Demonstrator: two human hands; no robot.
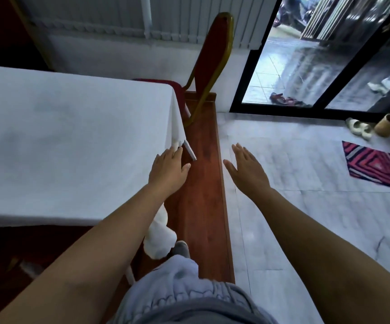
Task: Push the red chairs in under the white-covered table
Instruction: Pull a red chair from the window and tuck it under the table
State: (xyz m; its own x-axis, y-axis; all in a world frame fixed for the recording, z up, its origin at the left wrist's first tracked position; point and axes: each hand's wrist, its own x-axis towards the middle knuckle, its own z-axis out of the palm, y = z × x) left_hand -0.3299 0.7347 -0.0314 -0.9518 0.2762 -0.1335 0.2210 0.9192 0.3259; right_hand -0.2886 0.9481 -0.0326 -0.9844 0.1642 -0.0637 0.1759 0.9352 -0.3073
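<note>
One red chair [209, 54] in view, gold frame, at far end of white-covered table [67, 141], seat tucked partly under cloth corner, backrest upright and clear of table. One table, white cloth hanging at near right corner. Two bare hands: left hand [169, 169] flat on table's right edge, fingers together, gripping nothing; right hand [247, 169] hovering over marble floor [318, 218], fingers extended, slightly spread, empty. One wooden strip [201, 183] between table and floor. One striped mat [378, 164] far right. Two pale shoes [359, 128] near one basket [388, 125].
</note>
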